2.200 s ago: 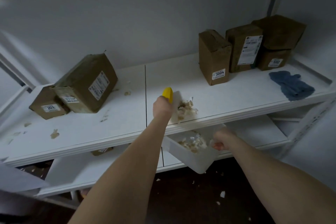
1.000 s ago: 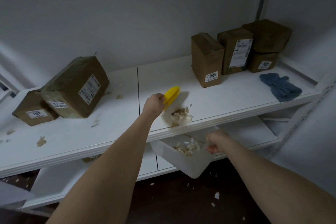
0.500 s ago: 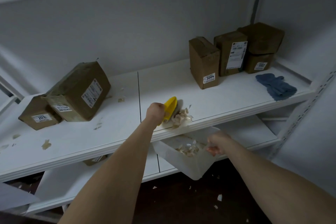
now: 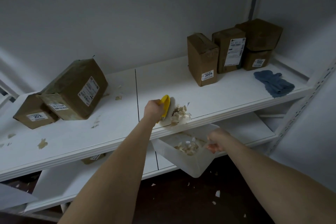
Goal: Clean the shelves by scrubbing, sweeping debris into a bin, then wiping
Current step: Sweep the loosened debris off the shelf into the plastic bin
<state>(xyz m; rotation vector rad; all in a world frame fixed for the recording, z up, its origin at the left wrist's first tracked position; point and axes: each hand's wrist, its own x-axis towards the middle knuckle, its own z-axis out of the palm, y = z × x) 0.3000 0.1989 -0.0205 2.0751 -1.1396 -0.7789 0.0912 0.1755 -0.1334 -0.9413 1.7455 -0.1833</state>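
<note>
Risk: debris pile (image 4: 180,114) at shelf (image 4: 227,100) lip, just right of left hand (image 4: 152,108). Fast sweep likely scatters scraps past bin (image 4: 189,166) onto floor. Bin tilted, held by rim only, could slip.
Left hand: fist wrapped round yellow scrub brush (image 4: 165,104), bristles on shelf.
Right hand (image 4: 216,141): fingers curled, pinching bin rim; bin under shelf lip, just below pile.

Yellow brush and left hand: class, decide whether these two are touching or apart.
Touching. The head view shows the left hand with fingers curled round the yellow brush, which rests on the shelf beside the debris.
</note>
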